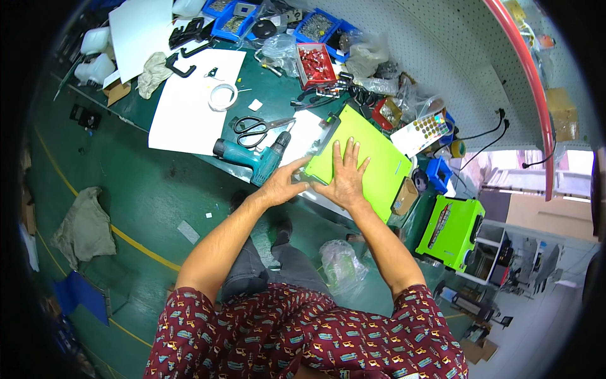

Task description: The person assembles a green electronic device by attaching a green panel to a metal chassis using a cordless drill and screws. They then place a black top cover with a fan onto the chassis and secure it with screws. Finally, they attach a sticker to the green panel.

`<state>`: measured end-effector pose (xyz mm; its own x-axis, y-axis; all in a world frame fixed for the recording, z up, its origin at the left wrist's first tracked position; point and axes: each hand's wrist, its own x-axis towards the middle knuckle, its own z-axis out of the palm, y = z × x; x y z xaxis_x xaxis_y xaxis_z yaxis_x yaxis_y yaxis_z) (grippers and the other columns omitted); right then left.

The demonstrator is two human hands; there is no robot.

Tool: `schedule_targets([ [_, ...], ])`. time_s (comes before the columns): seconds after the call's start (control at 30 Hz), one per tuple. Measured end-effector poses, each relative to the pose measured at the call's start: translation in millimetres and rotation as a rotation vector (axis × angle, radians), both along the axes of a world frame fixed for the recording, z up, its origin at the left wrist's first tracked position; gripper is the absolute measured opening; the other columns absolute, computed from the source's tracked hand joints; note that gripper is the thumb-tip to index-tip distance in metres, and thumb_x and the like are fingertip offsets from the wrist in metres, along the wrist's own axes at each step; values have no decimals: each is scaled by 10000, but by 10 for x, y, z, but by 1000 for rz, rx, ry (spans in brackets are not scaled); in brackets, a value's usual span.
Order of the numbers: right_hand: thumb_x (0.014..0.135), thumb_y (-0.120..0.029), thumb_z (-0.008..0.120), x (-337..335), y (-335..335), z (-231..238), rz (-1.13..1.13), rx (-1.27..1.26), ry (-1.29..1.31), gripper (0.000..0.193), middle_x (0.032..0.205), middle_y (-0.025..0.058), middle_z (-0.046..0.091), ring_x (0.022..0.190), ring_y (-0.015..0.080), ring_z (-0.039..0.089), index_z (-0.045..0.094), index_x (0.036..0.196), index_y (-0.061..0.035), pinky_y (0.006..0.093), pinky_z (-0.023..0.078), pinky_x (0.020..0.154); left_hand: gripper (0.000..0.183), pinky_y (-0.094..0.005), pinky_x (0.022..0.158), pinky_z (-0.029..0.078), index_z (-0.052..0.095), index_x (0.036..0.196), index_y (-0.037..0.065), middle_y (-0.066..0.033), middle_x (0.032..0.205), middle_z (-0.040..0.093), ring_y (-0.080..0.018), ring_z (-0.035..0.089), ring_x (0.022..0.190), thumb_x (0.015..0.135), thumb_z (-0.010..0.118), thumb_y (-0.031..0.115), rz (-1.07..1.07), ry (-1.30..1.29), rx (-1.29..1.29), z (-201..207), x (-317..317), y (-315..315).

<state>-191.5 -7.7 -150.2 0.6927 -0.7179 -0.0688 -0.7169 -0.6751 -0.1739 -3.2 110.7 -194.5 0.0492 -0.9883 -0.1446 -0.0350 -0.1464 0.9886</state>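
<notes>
A bright lime-green machine case (379, 161) with dark end pieces lies at the front edge of the workbench. My right hand (346, 180) rests flat on its green face, fingers spread. At the case's near left corner is my left hand (282, 183), its fingers stretched along the edge and its thumb apart; the fingertips partly disappear at the dark end piece. Just left of that hand lies a teal cordless drill (257, 162), chuck pointing away. Beyond the drill are black-handled scissors (255, 129), blades toward the right.
White sheets (183, 120) and a tape roll (223, 96) cover the bench's left part. Blue parts bins (315, 26), a red bin (315, 65) and cables crowd the back. A second green machine (449, 230) stands right. A clear plastic bag (343, 265) lies on the floor.
</notes>
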Motion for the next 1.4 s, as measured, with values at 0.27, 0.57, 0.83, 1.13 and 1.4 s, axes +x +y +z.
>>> schedule_targets([
  [0.27, 730, -328, 862, 18, 102, -134, -14, -10, 10, 1013, 1681, 298, 204, 1579, 509, 105, 394, 1581, -40, 814, 34, 1153, 751, -405, 1228, 347, 363, 1615, 52, -197, 1622, 439, -310, 431, 1497, 954, 714, 112, -53, -81, -14, -30, 26, -11],
  [0.57, 736, -261, 861, -23, 172, -165, -8, -43, -67, 933, 1684, 234, 269, 1580, 491, 138, 454, 1553, -68, 828, 43, 1146, 711, -461, 1133, 437, 516, 1483, 45, -229, 1394, 580, -403, 545, 1302, 801, 716, 35, -79, -674, -158, 47, 805, 279],
  [0.83, 787, -328, 863, -16, 183, -203, -30, -58, -7, 886, 1694, 201, 277, 1592, 457, 138, 473, 1550, -108, 821, 62, 1157, 807, -573, 1166, 335, 416, 1551, 99, -157, 1300, 555, -335, 524, 1272, 812, 734, 25, -330, -1249, 8, -349, 1275, 246],
  [1.13, 720, -332, 905, -41, 198, -160, -45, -59, -6, 989, 1693, 155, 289, 1592, 426, 150, 436, 1570, -140, 800, 121, 1163, 963, -472, 987, 415, 408, 1554, 71, -150, 1148, 575, -340, 572, 1115, 696, 843, 37, -369, -1203, -40, -346, 1182, 52],
  [1.4, 720, -343, 898, -13, 201, -79, -64, -43, -6, 959, 1666, 123, 336, 1573, 400, 211, 466, 1553, -146, 782, 139, 1173, 661, -468, 870, 495, 524, 1423, -15, -210, 1043, 640, -415, 628, 961, 793, 711, 61, -286, -830, -219, 592, 1391, 350],
])
